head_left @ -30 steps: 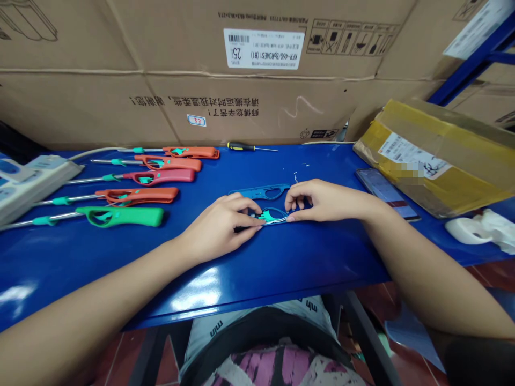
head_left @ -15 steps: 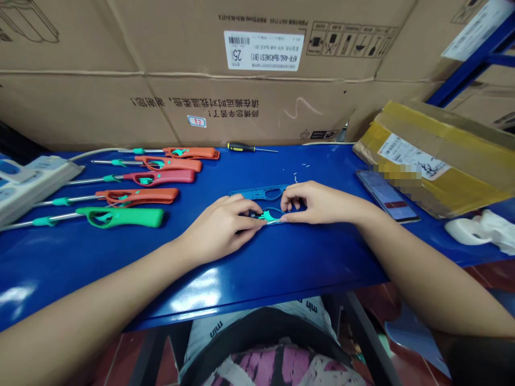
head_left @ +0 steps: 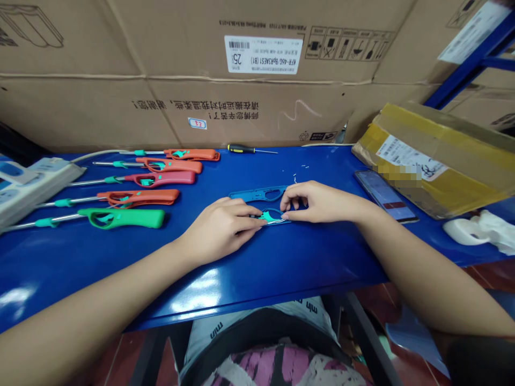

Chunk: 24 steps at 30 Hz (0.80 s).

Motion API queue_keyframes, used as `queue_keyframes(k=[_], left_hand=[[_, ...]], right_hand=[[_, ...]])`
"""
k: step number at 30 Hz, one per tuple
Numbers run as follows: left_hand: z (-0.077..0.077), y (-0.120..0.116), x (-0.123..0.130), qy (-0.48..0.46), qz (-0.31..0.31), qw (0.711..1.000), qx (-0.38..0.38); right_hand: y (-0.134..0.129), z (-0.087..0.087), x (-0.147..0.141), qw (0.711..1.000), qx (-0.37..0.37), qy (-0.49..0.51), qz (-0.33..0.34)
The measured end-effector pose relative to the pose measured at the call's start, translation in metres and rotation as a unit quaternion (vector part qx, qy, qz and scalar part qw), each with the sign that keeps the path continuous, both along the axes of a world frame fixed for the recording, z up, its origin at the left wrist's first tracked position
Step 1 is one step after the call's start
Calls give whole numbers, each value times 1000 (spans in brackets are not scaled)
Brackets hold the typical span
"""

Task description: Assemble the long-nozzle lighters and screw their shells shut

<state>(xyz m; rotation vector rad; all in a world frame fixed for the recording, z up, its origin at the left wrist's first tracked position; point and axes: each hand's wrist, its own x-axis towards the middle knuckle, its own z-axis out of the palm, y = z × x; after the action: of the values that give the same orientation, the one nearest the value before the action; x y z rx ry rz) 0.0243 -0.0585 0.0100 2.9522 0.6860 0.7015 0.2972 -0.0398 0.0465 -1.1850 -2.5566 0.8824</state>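
Observation:
An opened half of a blue lighter casing (head_left: pixel 284 221), with a green trigger (head_left: pixel 267 216) seated in it, lies on the table between my hands. My left hand (head_left: pixel 225 228) is closed on its left end, thumb and fingers pinching it and covering that part. From the right, my right hand (head_left: pixel 311 202) is closed with thumb and index finger at a thin white wire (head_left: pixel 277 221) beside the trigger; the fingertips partly hide it. Just behind lies the other blue casing half (head_left: pixel 253 194), its inside facing up.
Several long-necked lighters, among them a green lighter (head_left: pixel 132 218), lie in a row at left by a power strip (head_left: pixel 40 185). A screwdriver (head_left: pixel 241 148) lies behind. At right are a phone (head_left: pixel 386 195), a taped carton (head_left: pixel 442 155) and a white tape roll (head_left: pixel 462 230).
My right thumb and fingertips have shifted slightly at the white wire, and more of the casing's right edge shows. The left hand stays in place on the casing.

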Motion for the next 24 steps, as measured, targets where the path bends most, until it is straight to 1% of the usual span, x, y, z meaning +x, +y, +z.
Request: queue_keyframes(k=[7,17,24], left_hand=[[-1,0,0,-14,-3,1000,14],[-1,-2,1,3,5,1000,23],[2,-3,3,17,12,999,26]], right_hand=[[-1,-2,-3,1000,4,6,-5],[-2,-3,-4,1000,17,-7,-3],[-5,-5,-7,999,53,5,8]])
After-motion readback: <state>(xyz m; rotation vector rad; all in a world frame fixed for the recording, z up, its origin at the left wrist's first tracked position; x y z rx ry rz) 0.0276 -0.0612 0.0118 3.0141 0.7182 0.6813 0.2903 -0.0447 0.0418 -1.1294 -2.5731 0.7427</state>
